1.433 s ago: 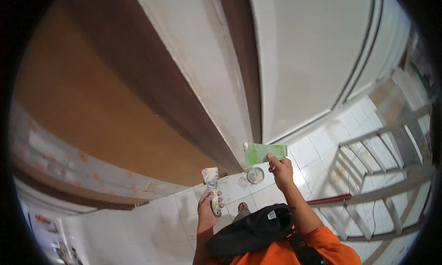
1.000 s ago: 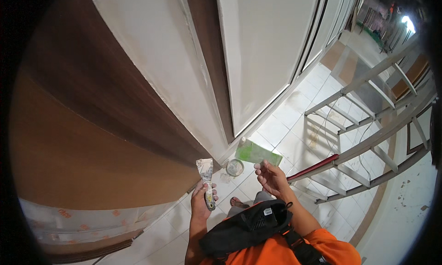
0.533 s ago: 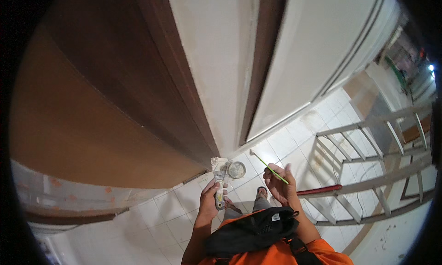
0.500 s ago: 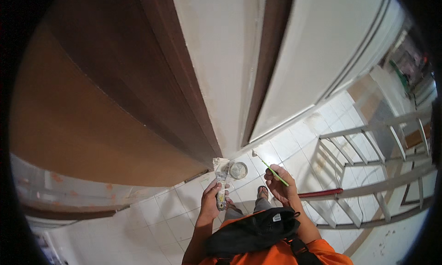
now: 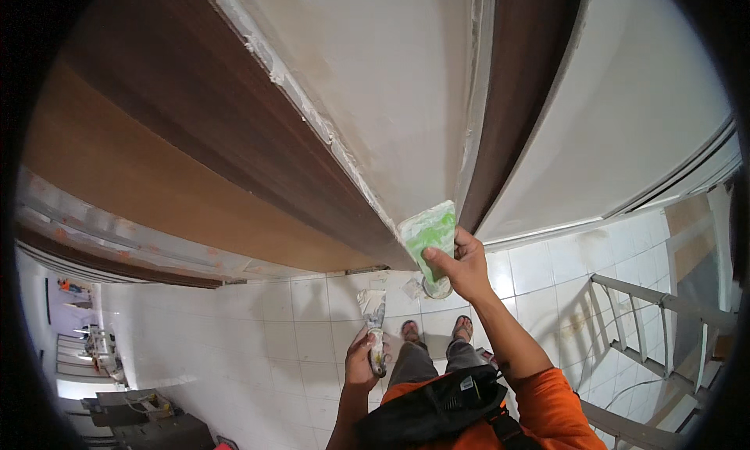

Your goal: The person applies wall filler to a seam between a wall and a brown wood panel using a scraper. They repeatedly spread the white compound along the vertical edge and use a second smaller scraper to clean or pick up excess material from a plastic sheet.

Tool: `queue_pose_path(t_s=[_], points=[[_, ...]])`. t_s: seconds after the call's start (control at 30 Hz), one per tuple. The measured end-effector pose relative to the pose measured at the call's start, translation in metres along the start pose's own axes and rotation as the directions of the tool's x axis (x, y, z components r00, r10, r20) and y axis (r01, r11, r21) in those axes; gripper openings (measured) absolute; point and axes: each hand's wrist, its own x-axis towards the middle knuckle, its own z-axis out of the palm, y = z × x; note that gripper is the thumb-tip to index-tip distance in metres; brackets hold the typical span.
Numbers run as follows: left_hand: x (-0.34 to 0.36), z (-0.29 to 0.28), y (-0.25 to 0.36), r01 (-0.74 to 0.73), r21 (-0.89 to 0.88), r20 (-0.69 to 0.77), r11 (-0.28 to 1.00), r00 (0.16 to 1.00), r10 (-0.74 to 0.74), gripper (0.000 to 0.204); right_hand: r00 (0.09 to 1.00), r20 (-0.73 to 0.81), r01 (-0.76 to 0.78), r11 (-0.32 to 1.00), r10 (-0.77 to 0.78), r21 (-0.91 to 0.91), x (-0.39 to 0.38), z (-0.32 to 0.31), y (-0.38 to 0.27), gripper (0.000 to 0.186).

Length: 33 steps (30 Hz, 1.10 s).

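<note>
My right hand point(image 5: 465, 262) grips a green plastic spreader point(image 5: 430, 231) smeared with white paste, held up at the lower part of a white vertical strip point(image 5: 375, 91) beside dark wood trim point(image 5: 195, 98). A rough bead of white paste point(image 5: 328, 133) runs along the edge between strip and trim. My left hand point(image 5: 363, 360) holds a putty knife point(image 5: 373, 317) upright, its blade coated with paste, below and left of the spreader. A round container point(image 5: 436, 292) on the floor is mostly hidden behind the spreader.
A white panel point(image 5: 609, 91) stands to the right. An aluminium ladder point(image 5: 664, 301) is at the lower right on the white tiled floor point(image 5: 281, 341), where my sandalled feet point(image 5: 461, 329) show. A tan board point(image 5: 156, 208) is on the left. Dark clutter point(image 5: 148, 419) sits at the far lower left.
My right hand has turned the green spreader from edge-on to face-up and raised it to the strip. The view has swung, bringing the paste bead and the left-side clutter into sight.
</note>
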Motion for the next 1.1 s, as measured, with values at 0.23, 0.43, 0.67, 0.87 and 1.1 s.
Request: queue_pose_path(t_s=[0.23,0.43,0.67,0.87,1.1], points=[[-0.02,-0.023,0.009,0.086,0.018,-0.118,0.996,0.99,-0.083,0.032,0.937,-0.085,0.34,0.94,-0.34,-0.014,0.035,0.02,0.021,0.02],[-0.025,-0.046,0.021,0.08,0.061,-0.085,0.995,0.994,-0.074,0.031,0.823,-0.165,0.497,0.829,-0.544,-0.255,0.048,0.024,0.02,0.02],[-0.022,-0.069,0.031,0.079,0.134,-0.085,0.988,0.994,-0.068,0.031,0.743,-0.271,0.558,0.79,-0.612,-0.256,0.052,0.038,-0.001,0.023],[-0.018,-0.071,0.037,0.088,0.131,-0.044,0.988,0.996,-0.083,0.036,0.672,-0.233,0.561,0.689,-0.703,-0.46,0.057,0.03,-0.004,0.027],[-0.015,-0.076,0.037,0.106,0.165,-0.079,0.98,0.992,-0.094,0.038,0.611,-0.116,0.581,0.544,-0.783,-0.605,0.054,0.029,-0.014,0.03]])
